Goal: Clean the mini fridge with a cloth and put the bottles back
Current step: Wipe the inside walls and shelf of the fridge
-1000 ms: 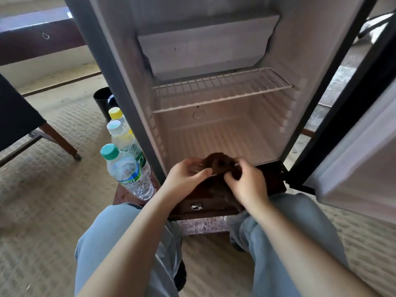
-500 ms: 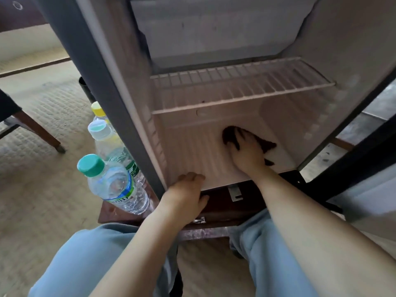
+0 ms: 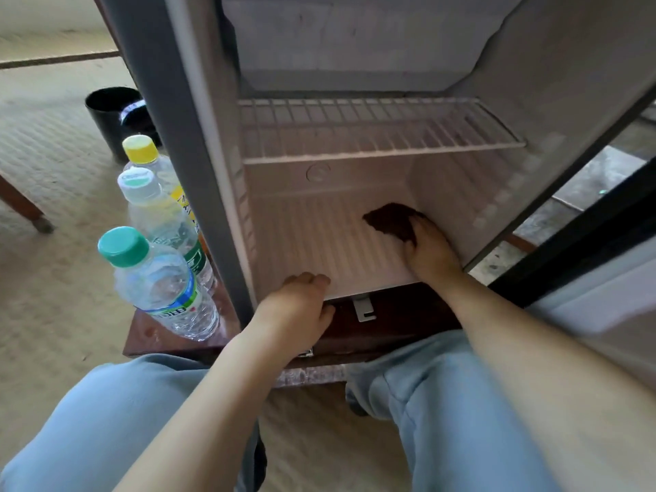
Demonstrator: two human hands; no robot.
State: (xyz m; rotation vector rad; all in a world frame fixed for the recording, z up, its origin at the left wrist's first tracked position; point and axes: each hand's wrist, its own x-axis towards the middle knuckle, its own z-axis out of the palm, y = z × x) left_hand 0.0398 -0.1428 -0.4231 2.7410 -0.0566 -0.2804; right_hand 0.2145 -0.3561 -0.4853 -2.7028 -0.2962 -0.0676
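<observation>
At the right edge of the mini fridge (image 3: 312,239) floor, right hand (image 3: 431,255) presses brown cloth (image 3: 390,220) flat; left hand (image 3: 294,308) grips the front lip. Wiping along the ribs should work best.

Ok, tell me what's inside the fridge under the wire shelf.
The right hand presses a brown cloth on the ribbed floor by the right wall; no bottles. The floor beneath them is covered.

Soft daylight fills the scene, brightest on the floor (image 3: 53,165) left of the mini fridge (image 3: 177,136). Inside the mini fridge it is dimmer, with a warm pinkish cast and faint shadow beneath the wire shelf (image 3: 372,136). The mini fridge's straight sides bow and splay toward the frame edges; detail is slightly soft throughout.
</observation>
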